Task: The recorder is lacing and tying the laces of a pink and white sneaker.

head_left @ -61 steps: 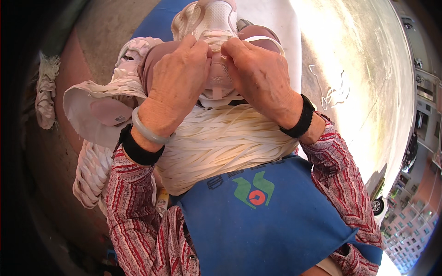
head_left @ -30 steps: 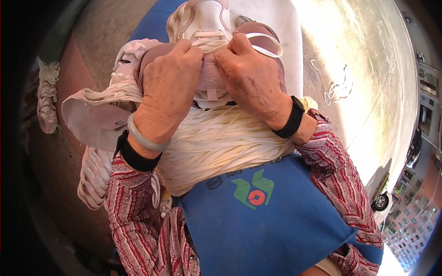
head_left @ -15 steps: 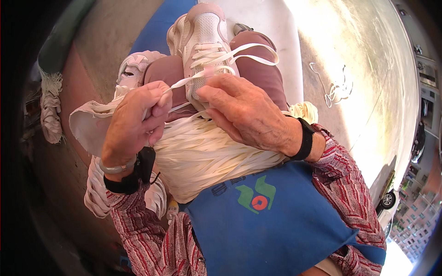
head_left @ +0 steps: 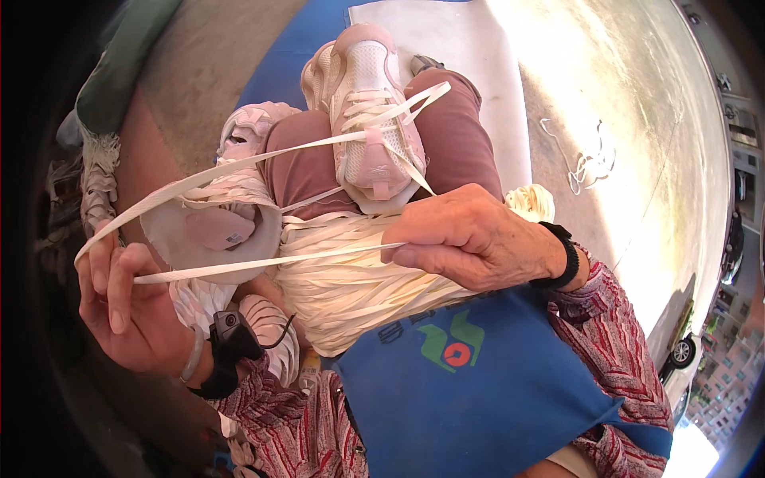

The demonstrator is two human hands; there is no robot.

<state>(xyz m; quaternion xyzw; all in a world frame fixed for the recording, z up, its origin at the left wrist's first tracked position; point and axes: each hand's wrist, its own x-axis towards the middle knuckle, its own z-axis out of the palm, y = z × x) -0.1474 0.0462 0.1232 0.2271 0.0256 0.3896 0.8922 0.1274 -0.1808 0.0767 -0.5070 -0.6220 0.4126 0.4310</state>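
Observation:
A pale pink sneaker rests on my knee, with flat cream laces threaded through it. My left hand is far out to the left, gripping two lace strands pulled taut. My right hand pinches a lace strand over a thick bundle of cream laces lying across my lap. A second pink shoe and a white insole-shaped sole sit under the strands. I wear a blue apron.
A blue mat and a white sheet lie on the concrete floor ahead. More lace bundles hang at the left. A loose tangle of string lies on the floor to the right.
Both hands were together at the shoe's laces. My left hand has since swung out and down to the left, drawing the laces out long and taut; my right hand dropped onto the bundle.

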